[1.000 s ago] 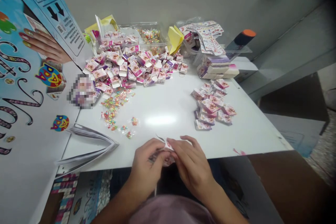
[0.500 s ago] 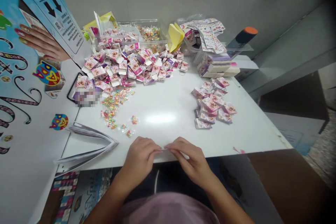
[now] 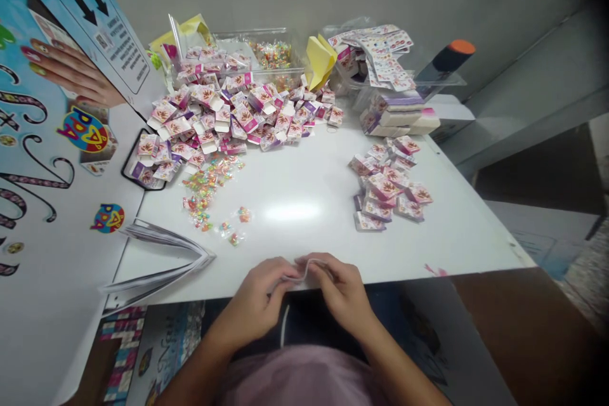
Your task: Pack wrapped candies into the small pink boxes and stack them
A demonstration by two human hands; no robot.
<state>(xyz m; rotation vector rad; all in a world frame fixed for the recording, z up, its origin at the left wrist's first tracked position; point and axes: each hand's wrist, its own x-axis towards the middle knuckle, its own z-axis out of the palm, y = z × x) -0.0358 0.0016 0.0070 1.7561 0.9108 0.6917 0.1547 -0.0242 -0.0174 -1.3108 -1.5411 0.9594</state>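
Note:
At the front edge of the table, my left hand (image 3: 261, 292) and my right hand (image 3: 340, 292) both pinch a thin, pale piece of folded card (image 3: 304, 274), bent in an S-shape between them. Its printed face, if any, is turned from view. Just ahead on the left lie a few small clear bags of bright beads (image 3: 234, 239). Beyond them spreads a larger heap of such bags (image 3: 204, 193). A cluster of small pink and white boxes (image 3: 385, 187) sits to the right.
A big pile of small boxes (image 3: 247, 117) covers the back left, before a clear plastic bin (image 3: 259, 70). Folded leaflets (image 3: 157, 276) stand front left beside a printed panel (image 3: 57, 203). Sticker sheets (image 3: 380, 51) top another bin, near an orange-topped dark cylinder (image 3: 447, 63).
The card between my fingers has bent into a curve and shows more of its edge. My hands have drawn slightly closer together. The view has shifted a little.

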